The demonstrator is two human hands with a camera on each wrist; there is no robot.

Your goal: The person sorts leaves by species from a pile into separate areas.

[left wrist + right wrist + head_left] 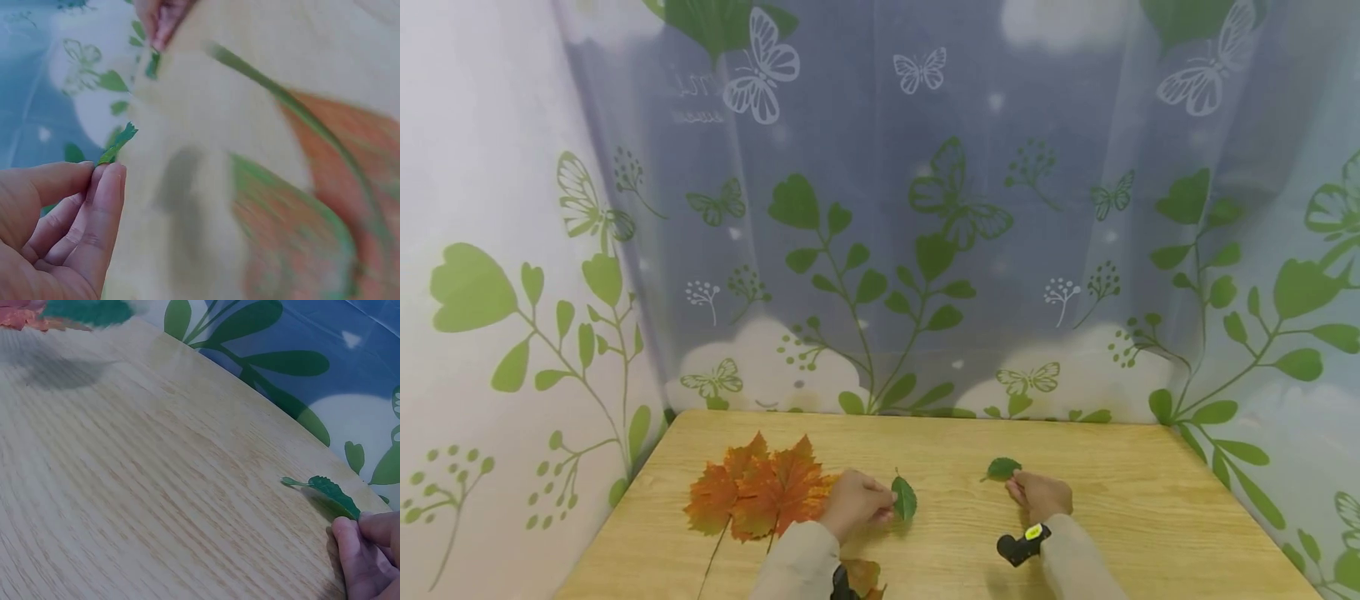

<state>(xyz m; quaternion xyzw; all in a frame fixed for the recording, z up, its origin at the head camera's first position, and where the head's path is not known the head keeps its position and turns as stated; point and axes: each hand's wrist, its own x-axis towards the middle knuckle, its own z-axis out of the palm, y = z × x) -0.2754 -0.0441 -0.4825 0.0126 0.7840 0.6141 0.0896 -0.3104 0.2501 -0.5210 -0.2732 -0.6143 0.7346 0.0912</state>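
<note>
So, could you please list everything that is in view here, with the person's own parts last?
green leaves: two, dark green; one pinched by the left hand, one pinched by the right hand, both just above the table.
maple leaves: a small overlapping pile, orange and red, on the table's left part, beside the left hand.
another orange leaf: one, at the table's near edge, partly hidden by the left sleeve.
table: one, light wood.
curtain: white and bluish with green leaf and butterfly print, behind and beside the table.
wrist cameras: two, black; the right one has a yellow-green mark.
sleeves: two, beige.
left hand: pinches a green leaf.
right hand: pinches a green leaf.
</note>
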